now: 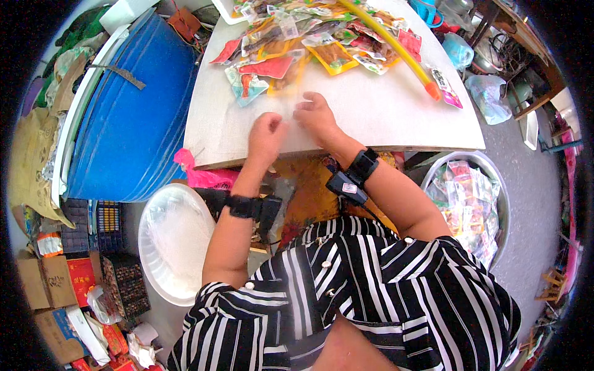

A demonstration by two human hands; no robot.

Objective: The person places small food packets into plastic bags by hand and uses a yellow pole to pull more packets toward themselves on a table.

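Observation:
My left hand (267, 137) is blurred above the near part of the white tabletop (394, 106), its fingers curled. Just right of it, my right hand (315, 113) has bent fingers, with no object visible in them. Beyond both hands lies a spread of small sealed food packets; a teal and white packet (248, 87), a red one (267, 68) and a yellow-edged one (330, 54) are closest. A yellow stick with an orange tip (399, 48) reaches over the packets from the far side. Near the right edge rests a pink and white packet (445, 88).
A large blue tub (139, 106) stands left of the table. A round whitish basin (174, 246) is on the floor at the lower left. A metal basin (506, 218) full of packets stands at the right. Cardboard boxes (55, 283) are stacked at the far left.

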